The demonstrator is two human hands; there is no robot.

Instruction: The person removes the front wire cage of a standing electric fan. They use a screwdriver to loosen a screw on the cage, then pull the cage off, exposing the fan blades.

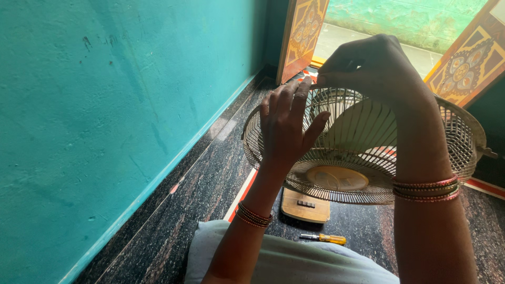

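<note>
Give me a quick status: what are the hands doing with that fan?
Left hand flat on fan grille. Right hand pinching at the grille's top rim. Screwdriver on floor, untouched. Nothing in the way.

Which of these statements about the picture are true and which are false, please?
1. Both hands touch the top rim of the fan guard. True: the left hand and right hand are there.
2. A hammer lies on the floor. False: it is a yellow-handled screwdriver.
3. The wall is teal. True.
4. The wrists are bare. False: both wear bangles.
</note>
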